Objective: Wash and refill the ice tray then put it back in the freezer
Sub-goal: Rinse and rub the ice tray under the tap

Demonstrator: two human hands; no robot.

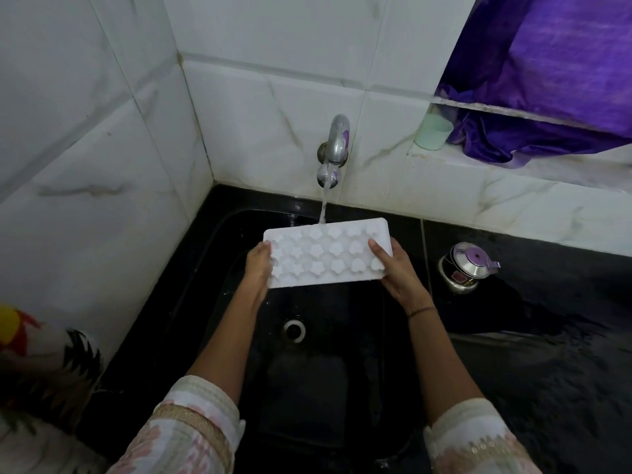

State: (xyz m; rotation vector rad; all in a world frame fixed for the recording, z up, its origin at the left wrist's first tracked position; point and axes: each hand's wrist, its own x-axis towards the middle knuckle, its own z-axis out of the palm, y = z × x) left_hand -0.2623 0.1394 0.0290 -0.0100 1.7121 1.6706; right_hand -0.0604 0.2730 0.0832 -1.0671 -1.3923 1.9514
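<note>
- Both hands are gripping the white ice tray [326, 256]: left hand [257, 272] and right hand [396, 268] are curling round its short ends.
- Tap [337, 142] water is hitting the tray's far edge above the black sink [239, 213].
- Fingers underneath are hiding.

We could read no words, brands or numbers anywhere. The dark label on the small steel pot [466, 268], standing right of the tap [337, 140], was too blurred for us to make out.
</note>
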